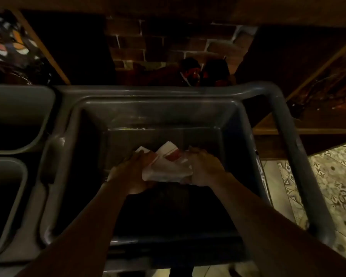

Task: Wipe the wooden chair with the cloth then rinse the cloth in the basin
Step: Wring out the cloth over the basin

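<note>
A white cloth (164, 168) with a red stripe is bunched between both my hands inside a deep grey plastic basin (284, 140). My left hand (131, 172) grips its left end and my right hand (205, 170) grips its right end, with the cloth stretched and twisted between them. The cloth hangs just above the basin's dark bottom, where a thin sheet of water glints near the far wall. No wooden chair is in view.
Two more grey tubs (18, 116) (4, 206) stand against the basin's left side. A brick wall (168, 41) and dark wooden shelving (312, 80) lie beyond. Patterned floor tiles (332, 186) show at the right. The scene is dim.
</note>
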Motion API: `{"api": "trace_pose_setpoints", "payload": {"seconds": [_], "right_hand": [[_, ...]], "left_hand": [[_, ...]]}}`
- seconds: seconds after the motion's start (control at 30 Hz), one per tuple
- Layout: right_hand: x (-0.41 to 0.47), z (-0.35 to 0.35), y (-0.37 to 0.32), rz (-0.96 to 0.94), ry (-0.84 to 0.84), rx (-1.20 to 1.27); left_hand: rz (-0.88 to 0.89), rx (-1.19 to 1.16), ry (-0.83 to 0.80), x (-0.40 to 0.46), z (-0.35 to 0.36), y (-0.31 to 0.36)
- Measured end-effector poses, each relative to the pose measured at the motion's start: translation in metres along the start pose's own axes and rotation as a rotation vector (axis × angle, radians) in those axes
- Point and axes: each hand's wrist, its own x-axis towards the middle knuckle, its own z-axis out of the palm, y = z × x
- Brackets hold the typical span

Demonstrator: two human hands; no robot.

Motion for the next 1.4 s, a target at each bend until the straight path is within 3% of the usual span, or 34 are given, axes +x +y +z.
{"api": "trace_pose_setpoints", "payload": {"seconds": [0.13,0.3,0.57,0.83,1.1,1.4], "right_hand": [[0.007,0.020,0.001,-0.063,-0.001,-0.036],[0.012,0.038,0.003,-0.040,0.071,-0.027],[0.002,0.022,-0.005,-0.010,0.165,-0.020],[-0.030,-0.041,-0.021,0.028,0.351,-0.100],[-0.081,-0.130,-0.047,-0.004,0.505,-0.136],[-0.142,-0.222,-0.079,-0.026,0.775,-0.206]], "left_hand": [[-0.023,0.012,-0.019,0.006,0.020,-0.004],[0.001,0.040,0.082,0.010,0.028,-0.008],[-0.042,0.148,0.122,0.001,-0.002,0.000],[-0.016,0.241,0.337,-0.028,-0.070,0.020],[0.094,0.166,0.522,-0.078,-0.157,0.042],[0.172,0.223,0.770,-0.141,-0.250,0.066]]}}
